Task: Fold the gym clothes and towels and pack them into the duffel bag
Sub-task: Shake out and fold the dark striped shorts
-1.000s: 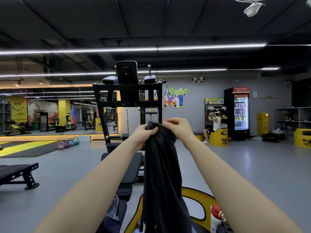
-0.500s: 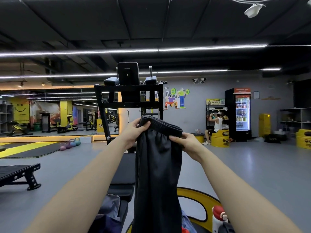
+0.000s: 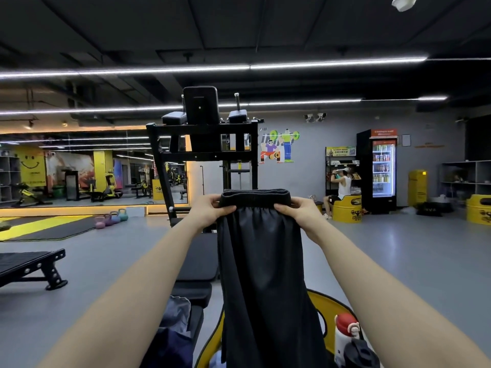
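Note:
I hold a pair of black gym shorts [image 3: 263, 261] up in front of me by the elastic waistband, and the fabric hangs straight down. My left hand [image 3: 210, 212] pinches the waistband's left end, my right hand [image 3: 296, 212] pinches its right end. Below, a yellow-rimmed bag or seat [image 3: 322, 304] shows partly behind the shorts. A bluish-grey garment [image 3: 175, 314] lies on the bench at the lower left. The duffel bag cannot be made out for certain.
A black padded bench [image 3: 198, 257] runs away from me under the shorts, with a tall black exercise frame [image 3: 202, 144] behind it. A white bottle with a red cap [image 3: 345, 333] stands at the lower right. Another bench [image 3: 29, 266] sits on the left. A person [image 3: 342, 187] sits far off by a fridge.
My hands moved apart along the waistband, spreading the bunched black shorts out flat and level. The shorts now hang wider than before.

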{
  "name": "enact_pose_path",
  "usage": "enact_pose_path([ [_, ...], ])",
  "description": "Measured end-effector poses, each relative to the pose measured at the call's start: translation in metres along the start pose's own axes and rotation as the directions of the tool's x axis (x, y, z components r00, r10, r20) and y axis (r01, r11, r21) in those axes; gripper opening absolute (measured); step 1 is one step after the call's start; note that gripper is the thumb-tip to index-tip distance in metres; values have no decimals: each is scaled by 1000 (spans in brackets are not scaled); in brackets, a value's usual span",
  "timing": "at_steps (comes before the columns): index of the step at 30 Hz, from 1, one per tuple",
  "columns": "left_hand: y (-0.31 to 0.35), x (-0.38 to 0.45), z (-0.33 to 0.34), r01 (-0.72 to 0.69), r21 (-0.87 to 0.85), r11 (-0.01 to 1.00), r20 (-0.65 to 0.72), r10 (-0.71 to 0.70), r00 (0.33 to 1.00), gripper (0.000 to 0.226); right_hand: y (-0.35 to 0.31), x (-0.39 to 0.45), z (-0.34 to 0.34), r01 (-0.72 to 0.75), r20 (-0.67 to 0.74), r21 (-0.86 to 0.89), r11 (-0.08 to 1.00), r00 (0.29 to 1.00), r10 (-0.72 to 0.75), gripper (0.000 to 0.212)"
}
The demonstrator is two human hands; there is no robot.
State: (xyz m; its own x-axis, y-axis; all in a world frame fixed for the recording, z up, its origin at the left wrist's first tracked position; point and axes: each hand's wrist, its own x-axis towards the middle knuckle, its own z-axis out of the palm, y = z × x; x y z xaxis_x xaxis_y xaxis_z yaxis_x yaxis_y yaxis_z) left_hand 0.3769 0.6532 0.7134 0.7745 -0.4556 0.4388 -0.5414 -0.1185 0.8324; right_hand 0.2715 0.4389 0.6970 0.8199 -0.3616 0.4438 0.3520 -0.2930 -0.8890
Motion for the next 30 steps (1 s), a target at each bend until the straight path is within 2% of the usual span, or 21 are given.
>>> enact_pose_path([
  [5,-25,14,12,52,-74,996,-17,-54,998,22,23,15,4,-20,-25,30,999,999,20,33],
  [9,-44,30,26,62,-99,993,-42,-66,997,28,42,30,7,-40,-46,43,998,998,42,21],
  [17,-74,77,47,56,-119,991,-76,-66,995,32,76,80,8,-63,-105,11,998,992,64,27],
  [22,-90,107,53,53,-153,987,-80,-66,995,27,97,113,11,-61,-134,21,998,989,63,23],
  [30,-144,99,71,97,-118,988,-57,-104,993,30,156,104,12,-162,-60,7,987,985,163,24],
])
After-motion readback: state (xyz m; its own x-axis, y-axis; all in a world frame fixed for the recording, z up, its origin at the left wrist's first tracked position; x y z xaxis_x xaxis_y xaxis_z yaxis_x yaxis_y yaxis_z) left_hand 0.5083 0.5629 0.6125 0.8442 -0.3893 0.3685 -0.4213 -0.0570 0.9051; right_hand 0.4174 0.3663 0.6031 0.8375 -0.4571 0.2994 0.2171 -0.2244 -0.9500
